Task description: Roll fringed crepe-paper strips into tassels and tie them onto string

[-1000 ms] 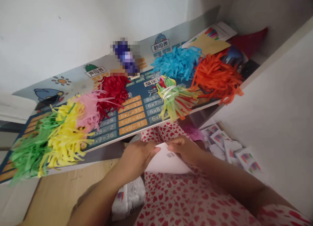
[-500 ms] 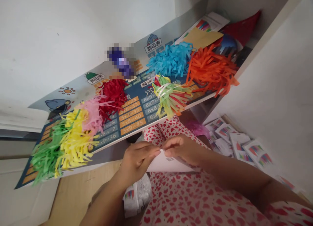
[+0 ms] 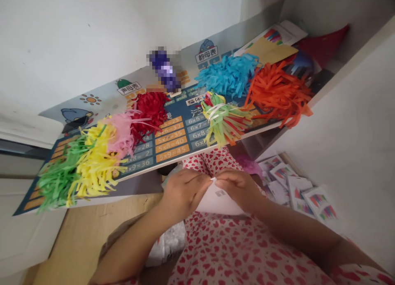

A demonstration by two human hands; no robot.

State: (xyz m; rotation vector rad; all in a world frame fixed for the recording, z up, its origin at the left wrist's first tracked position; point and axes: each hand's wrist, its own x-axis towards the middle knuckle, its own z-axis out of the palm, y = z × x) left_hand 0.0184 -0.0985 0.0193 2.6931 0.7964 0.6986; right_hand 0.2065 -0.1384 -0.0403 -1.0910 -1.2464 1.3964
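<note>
Left hand (image 3: pixel 184 191) and right hand (image 3: pixel 242 189) each pinch the top edge of the white packet (image 3: pixel 210 200), positioned over the heart-print garment (image 3: pixel 226 246); with fingertips so close together, uneven pulling could, in this assessment, crease or tear that edge

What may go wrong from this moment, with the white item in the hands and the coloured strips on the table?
The left hand and right hand pinch the white item at its top edge, so it might crease or tear there.
The banded bundle has tips over the table edge; a bump could knock it down.
Yellow strips touch green strips, so colours may mix.
</note>
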